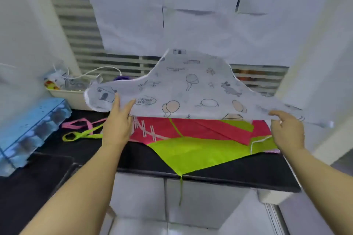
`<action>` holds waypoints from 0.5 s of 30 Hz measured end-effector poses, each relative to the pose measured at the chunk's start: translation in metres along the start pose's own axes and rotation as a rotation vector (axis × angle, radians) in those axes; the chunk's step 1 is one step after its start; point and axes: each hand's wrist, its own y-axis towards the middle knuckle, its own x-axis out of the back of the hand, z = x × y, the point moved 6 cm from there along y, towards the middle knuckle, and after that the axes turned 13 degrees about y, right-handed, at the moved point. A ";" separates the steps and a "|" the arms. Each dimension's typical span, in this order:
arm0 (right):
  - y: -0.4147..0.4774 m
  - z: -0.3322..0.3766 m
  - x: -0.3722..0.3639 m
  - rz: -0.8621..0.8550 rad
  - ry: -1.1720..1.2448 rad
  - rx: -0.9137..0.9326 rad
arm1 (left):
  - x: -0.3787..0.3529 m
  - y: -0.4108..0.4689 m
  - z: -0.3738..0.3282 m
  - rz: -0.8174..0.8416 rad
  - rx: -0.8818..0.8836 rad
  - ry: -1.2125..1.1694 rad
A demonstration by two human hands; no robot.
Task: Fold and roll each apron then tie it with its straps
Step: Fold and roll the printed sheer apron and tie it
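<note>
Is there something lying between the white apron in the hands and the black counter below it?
Yes. A pink apron and a green apron lie spread on the black counter, directly under the white apron that the left hand and right hand hold up.

Mirrored "Happy" inside a printed speech bubble [146,101] on my white apron [191,89], left of frame centre, second word beneath blurred, smaller bubble [175,69] higher up unreadable
</note>
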 end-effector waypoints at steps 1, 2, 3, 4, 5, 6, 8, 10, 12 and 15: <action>-0.007 -0.017 -0.010 0.111 -0.071 -0.034 | -0.024 -0.017 0.011 0.123 -0.017 0.059; -0.014 -0.034 -0.021 0.231 -0.164 -0.077 | -0.047 -0.033 0.021 0.260 -0.026 0.113; -0.018 -0.050 -0.031 0.357 -0.273 -0.105 | -0.069 -0.045 0.032 0.393 -0.030 0.160; -0.023 -0.067 -0.042 0.502 -0.373 -0.134 | -0.087 -0.057 0.041 0.516 -0.031 0.212; -0.029 -0.083 -0.051 0.639 -0.461 -0.150 | -0.100 -0.066 0.047 0.610 -0.032 0.270; -0.035 -0.097 -0.060 0.755 -0.547 -0.159 | -0.108 -0.073 0.051 0.677 -0.032 0.321; -0.037 -0.121 -0.069 0.874 -0.693 -0.189 | -0.119 -0.082 0.054 0.770 -0.027 0.385; -0.038 -0.128 -0.069 0.915 -0.785 -0.244 | -0.123 -0.085 0.056 0.817 -0.040 0.454; -0.037 -0.122 -0.069 0.964 -0.904 -0.271 | -0.123 -0.080 0.051 0.868 -0.059 0.561; -0.026 -0.105 -0.065 1.042 -1.035 -0.291 | -0.114 -0.062 0.038 0.990 -0.009 0.729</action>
